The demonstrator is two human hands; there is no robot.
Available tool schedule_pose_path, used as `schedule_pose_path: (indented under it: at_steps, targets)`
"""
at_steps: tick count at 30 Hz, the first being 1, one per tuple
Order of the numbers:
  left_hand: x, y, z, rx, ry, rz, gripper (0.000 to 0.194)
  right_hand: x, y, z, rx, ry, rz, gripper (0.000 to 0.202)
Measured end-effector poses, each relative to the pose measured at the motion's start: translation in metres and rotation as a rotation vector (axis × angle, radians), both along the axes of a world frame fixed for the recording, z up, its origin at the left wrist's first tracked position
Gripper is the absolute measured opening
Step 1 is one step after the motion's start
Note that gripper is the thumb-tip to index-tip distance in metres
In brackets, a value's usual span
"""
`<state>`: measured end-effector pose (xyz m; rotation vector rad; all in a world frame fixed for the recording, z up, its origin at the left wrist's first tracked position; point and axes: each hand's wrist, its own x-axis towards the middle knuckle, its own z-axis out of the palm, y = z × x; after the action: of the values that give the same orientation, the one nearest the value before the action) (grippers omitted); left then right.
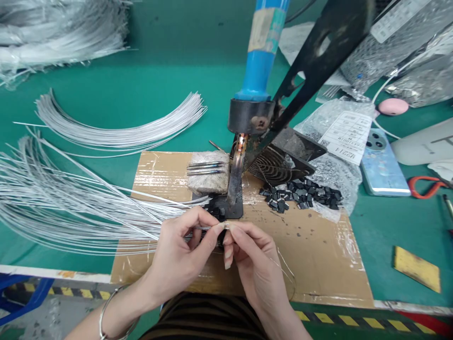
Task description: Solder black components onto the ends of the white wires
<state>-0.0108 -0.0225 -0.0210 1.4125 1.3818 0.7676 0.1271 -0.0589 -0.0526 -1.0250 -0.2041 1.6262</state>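
Note:
My left hand pinches a thin grey wire between thumb and forefinger, just below the soldering iron's tip. Facing it, my right hand is closed at the fingertips, almost touching the left. A fine strand of solder wire loops out behind the right hand; the small part between the fingertips is too hidden to tell. Above the hands, a blue-handled soldering iron is clamped pointing down in a black metal stand. Loose grey wires spread leftward from beside my left hand.
Cardboard covers the green bench. A neat wire bundle lies at the back left. Small black connectors are heaped right of the iron, near a small fan. A phone, red-handled pliers and a yellow sponge lie farther right.

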Motion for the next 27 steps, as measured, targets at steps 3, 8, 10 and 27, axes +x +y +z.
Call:
schedule_pose_path:
  at_steps: [3,8,10,27]
  targets:
    - [0.0005,0.0002,-0.0004,0.004,0.005,-0.004,0.018,0.0007,-0.0001,-0.0014,0.005,-0.004,0.007,0.022]
    - [0.0015,-0.0003,-0.0001,0.057,0.025,-0.006,0.018,0.0014,-0.0002,-0.0012,-0.003,-0.015,0.001,0.022]
    - [0.0020,-0.0010,0.0005,0.080,0.021,-0.002,0.018,0.0009,-0.0004,-0.0003,-0.010,-0.017,-0.010,0.021]
    - [0.0023,-0.0001,-0.0002,-0.055,-0.031,0.072,0.017,0.0000,0.0002,0.0018,-0.005,-0.047,-0.037,0.027]
